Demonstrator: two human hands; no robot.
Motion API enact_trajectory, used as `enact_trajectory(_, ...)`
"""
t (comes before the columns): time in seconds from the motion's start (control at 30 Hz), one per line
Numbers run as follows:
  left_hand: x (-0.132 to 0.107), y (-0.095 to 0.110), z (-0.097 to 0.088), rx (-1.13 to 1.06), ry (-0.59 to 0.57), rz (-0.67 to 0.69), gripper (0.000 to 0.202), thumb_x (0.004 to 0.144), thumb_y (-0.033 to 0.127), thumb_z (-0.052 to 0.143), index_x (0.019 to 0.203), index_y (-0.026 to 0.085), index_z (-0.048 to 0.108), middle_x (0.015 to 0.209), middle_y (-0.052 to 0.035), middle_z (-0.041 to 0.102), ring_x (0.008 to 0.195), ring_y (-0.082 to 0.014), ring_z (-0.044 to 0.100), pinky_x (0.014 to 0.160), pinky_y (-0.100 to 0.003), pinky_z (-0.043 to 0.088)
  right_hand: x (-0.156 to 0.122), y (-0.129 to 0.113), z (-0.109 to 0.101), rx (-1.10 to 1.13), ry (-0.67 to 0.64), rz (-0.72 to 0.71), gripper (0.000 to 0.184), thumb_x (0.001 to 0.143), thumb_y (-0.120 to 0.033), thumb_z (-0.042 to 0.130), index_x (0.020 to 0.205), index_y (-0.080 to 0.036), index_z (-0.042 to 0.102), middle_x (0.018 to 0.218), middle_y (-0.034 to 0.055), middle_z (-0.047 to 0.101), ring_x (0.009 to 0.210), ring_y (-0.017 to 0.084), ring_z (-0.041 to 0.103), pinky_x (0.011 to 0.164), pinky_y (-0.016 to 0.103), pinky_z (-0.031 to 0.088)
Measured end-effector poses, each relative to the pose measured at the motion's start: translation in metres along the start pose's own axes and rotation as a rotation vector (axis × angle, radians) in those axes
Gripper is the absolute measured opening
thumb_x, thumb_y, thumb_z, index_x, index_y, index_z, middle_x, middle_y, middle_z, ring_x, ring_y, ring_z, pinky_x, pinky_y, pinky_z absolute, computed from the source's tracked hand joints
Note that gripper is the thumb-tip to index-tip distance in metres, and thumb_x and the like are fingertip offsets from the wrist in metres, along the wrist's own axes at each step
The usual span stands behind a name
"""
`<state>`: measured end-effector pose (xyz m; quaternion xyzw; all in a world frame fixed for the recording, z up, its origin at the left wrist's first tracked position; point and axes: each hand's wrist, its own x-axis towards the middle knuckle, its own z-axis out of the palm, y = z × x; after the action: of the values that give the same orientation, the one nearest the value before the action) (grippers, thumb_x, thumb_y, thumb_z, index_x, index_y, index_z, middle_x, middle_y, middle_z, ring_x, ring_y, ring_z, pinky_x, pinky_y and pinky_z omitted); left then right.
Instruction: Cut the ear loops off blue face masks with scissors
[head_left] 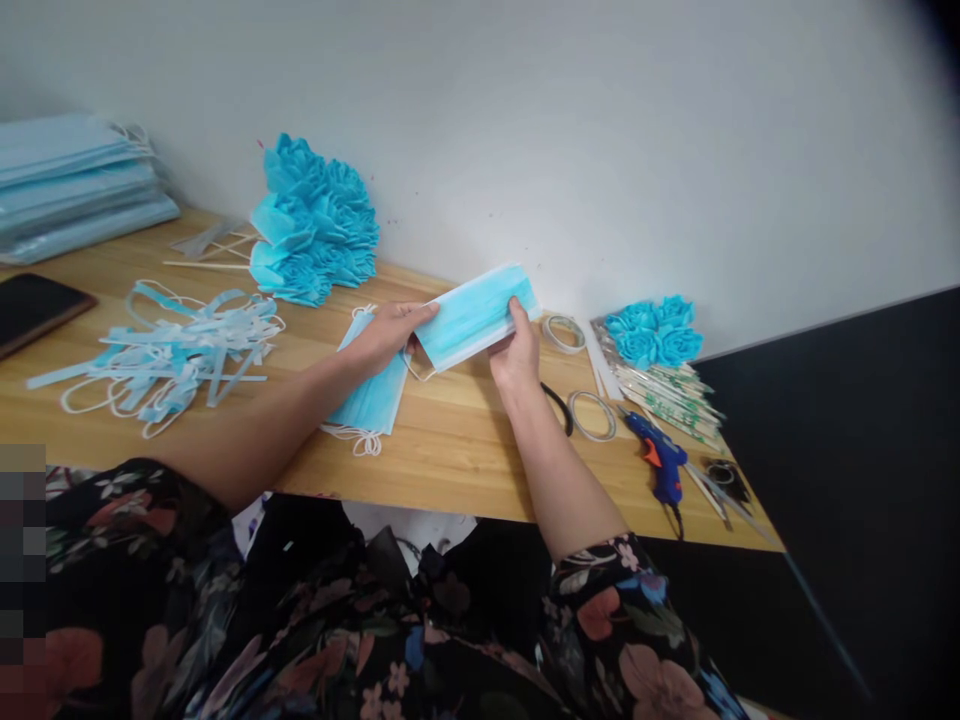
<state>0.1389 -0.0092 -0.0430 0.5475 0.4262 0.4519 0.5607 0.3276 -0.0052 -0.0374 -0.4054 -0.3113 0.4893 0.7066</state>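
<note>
A blue face mask [476, 315] is held up above the table between both hands, tilted with its right end higher. My left hand [386, 338] pinches its left end, thumb on the front. My right hand [516, 345] grips the other end from below, with the thumb pressed on the blue face and the fingers behind it, mostly hidden. A white ear loop hangs from the lower left corner. Under my left hand, more blue masks [379, 395] lie on the wood, their white loops bunched at the near edge.
Cut mask strips and loops [187, 350] lie in a heap at left, near a phone [37, 310] and packed masks [75, 185]. Blue paper-like flowers [319, 220] lean by the wall. Rightward are tape rolls [592, 415], a blue glue gun [660, 460], wrapped sticks [671, 395] and smaller flowers [656, 330].
</note>
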Motion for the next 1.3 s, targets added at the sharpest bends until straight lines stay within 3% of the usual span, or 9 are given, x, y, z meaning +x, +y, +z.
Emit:
enact_trajectory(0.17,-0.002,0.003,0.001,0.001,-0.011,0.03,0.051,0.08,0.066,0.064,0.061,0.02,0.053,0.054,0.0006,0.051,0.049,-0.012,0.046,0.051,-0.027,0.036,-0.008,-0.002,0.004,-0.058,-0.116,0.036,0.051,0.069,-0.059,0.073,0.104,-0.022,0.067,0.116,0.0084,0.073,0.121,0.026,0.064,0.095,0.041,0.057)
enact_trajectory(0.27,-0.002,0.005,0.001,0.016,0.002,0.034,0.053,0.08,0.068,0.065,0.06,0.02,0.053,0.051,0.0015,0.048,0.047,-0.0111,0.044,0.048,-0.026,0.035,-0.014,-0.002,0.007,-0.097,-0.172,0.087,0.053,0.063,-0.053,0.082,0.104,-0.021,0.066,0.115,0.0086,0.073,0.116,0.028,0.065,0.091,0.043,0.058)
enact_trajectory(0.43,-0.001,0.005,0.001,-0.02,-0.041,0.001,0.054,0.08,0.068,0.066,0.061,0.018,0.056,0.05,-0.0018,0.055,0.046,-0.011,0.048,0.046,-0.025,0.035,-0.014,0.0,0.007,-0.093,-0.125,0.034,0.048,0.062,-0.045,0.084,0.1,-0.022,0.065,0.109,0.0069,0.074,0.111,0.027,0.066,0.089,0.042,0.059)
enact_trajectory(0.6,-0.003,0.009,0.005,-0.023,-0.15,-0.017,0.04,0.073,0.048,0.08,0.066,0.016,0.059,0.06,-0.0028,0.063,0.05,-0.0092,0.051,0.048,-0.024,0.036,-0.007,-0.001,0.004,-0.08,-0.043,-0.035,0.046,0.063,-0.047,0.082,0.098,-0.022,0.065,0.107,0.0064,0.074,0.113,0.026,0.065,0.09,0.041,0.058)
enact_trajectory(0.73,-0.005,0.011,0.005,-0.017,-0.169,-0.006,0.03,0.073,0.037,0.08,0.066,0.017,0.059,0.06,-0.0008,0.062,0.05,-0.0085,0.049,0.052,-0.025,0.036,-0.009,-0.004,0.005,-0.092,-0.067,-0.073,0.045,0.066,-0.05,0.079,0.099,-0.023,0.065,0.107,0.0051,0.073,0.115,0.025,0.064,0.092,0.04,0.058)
enact_trajectory(0.87,-0.004,0.01,0.004,-0.061,-0.136,0.023,0.031,0.073,0.038,0.08,0.065,0.017,0.059,0.061,-0.0008,0.062,0.052,-0.0086,0.05,0.054,-0.025,0.037,-0.018,-0.005,0.008,-0.137,-0.181,0.022,0.045,0.064,-0.052,0.082,0.095,-0.023,0.065,0.093,0.0024,0.073,0.092,0.022,0.068,0.076,0.036,0.06)
enact_trajectory(1.0,-0.002,0.006,0.003,-0.078,-0.125,0.023,0.034,0.075,0.043,0.079,0.063,0.017,0.06,0.06,-0.0013,0.062,0.053,-0.009,0.05,0.055,-0.025,0.039,-0.026,-0.002,0.01,-0.251,-0.291,0.028,0.037,0.063,-0.047,0.086,0.08,-0.022,0.065,0.074,-0.0023,0.068,0.066,0.014,0.062,0.061,0.029,0.055)
enact_trajectory(1.13,0.002,0.001,0.002,-0.115,-0.123,0.041,0.036,0.079,0.046,0.076,0.064,0.016,0.062,0.06,-0.0016,0.062,0.054,-0.0091,0.051,0.054,-0.024,0.038,-0.025,0.0,0.01,-0.258,-0.295,-0.021,0.032,0.065,-0.044,0.085,0.073,-0.022,0.064,0.071,-0.0031,0.066,0.063,0.013,0.058,0.059,0.028,0.052)
enact_trajectory(1.3,0.004,-0.002,0.002,-0.19,-0.129,0.041,0.034,0.074,0.042,0.081,0.067,0.016,0.06,0.063,0.0001,0.062,0.055,-0.0085,0.052,0.056,-0.024,0.039,-0.022,0.001,0.008,-0.243,-0.255,-0.003,0.033,0.064,-0.045,0.086,0.074,-0.021,0.065,0.073,-0.0025,0.068,0.068,0.014,0.06,0.065,0.03,0.052)
